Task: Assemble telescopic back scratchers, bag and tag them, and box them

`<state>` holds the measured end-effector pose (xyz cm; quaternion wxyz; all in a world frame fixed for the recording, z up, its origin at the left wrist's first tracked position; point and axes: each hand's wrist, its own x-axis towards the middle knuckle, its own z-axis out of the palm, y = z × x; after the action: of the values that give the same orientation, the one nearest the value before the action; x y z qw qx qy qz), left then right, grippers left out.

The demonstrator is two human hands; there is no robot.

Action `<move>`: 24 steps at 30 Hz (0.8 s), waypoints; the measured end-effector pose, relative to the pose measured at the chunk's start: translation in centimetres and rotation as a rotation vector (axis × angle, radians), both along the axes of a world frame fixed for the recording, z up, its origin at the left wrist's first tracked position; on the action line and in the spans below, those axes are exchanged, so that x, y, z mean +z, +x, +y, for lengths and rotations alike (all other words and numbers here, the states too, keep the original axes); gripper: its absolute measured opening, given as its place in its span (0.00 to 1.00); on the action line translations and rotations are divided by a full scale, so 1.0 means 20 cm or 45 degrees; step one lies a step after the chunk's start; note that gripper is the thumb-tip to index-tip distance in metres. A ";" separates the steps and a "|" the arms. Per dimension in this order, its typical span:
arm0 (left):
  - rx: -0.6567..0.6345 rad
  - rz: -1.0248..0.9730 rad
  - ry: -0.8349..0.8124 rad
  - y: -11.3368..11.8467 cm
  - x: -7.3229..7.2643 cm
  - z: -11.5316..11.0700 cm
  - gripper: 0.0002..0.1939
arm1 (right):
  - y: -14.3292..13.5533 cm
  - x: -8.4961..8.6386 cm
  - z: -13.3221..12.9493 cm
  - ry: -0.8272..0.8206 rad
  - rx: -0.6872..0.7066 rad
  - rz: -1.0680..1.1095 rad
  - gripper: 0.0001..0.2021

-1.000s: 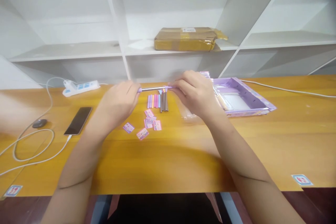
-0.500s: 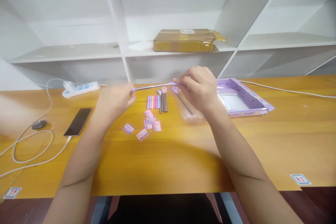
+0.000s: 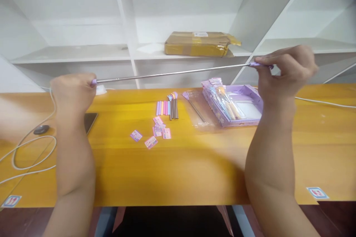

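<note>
A telescopic back scratcher [image 3: 172, 73] is stretched long between my hands above the table. My left hand [image 3: 72, 90] is closed around its purple handle end. The fingers of my right hand [image 3: 286, 68] pinch the purple piece at the other end, whose tip is partly hidden. Below lie several metal scratcher rods [image 3: 174, 109] with coloured claw heads, beside a row of coloured handles [image 3: 162, 108]. A single scratcher with a purple claw [image 3: 194, 108] rests on a clear plastic bag [image 3: 207, 120]. Small printed cards [image 3: 158, 129] are scattered nearer to me.
A purple box [image 3: 250, 121] holding bagged scratchers [image 3: 224, 100] stands at the right. On the left are a phone [image 3: 90, 121], a black mouse [image 3: 41, 130] and a white cable [image 3: 35, 171]. A taped cardboard box [image 3: 198, 44] sits on the white shelf [image 3: 75, 52] behind.
My hands have moved far apart, left hand leftward and right hand rightward and up. The back scratcher's metal rod has extended to a much greater length.
</note>
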<state>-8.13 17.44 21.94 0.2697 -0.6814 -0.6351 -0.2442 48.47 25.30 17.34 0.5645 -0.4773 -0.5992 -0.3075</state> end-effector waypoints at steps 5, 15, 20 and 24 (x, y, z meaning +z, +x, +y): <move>-0.034 -0.028 -0.035 0.01 0.00 -0.01 0.18 | 0.05 0.02 -0.02 -0.066 -0.056 0.044 0.22; 0.032 -0.037 -0.141 0.06 0.00 0.00 0.17 | 0.09 -0.02 -0.05 0.069 0.293 0.005 0.13; 0.038 -0.007 -0.169 0.05 0.00 0.02 0.16 | 0.13 -0.03 0.02 0.152 0.122 0.097 0.14; 0.053 -0.037 -0.143 0.06 0.00 0.03 0.17 | 0.09 0.00 -0.02 0.044 0.011 0.137 0.17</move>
<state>-6.93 17.95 21.84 0.2268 -0.6785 -0.6657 -0.2123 50.20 24.97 17.28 0.6055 -0.4806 -0.5646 -0.2891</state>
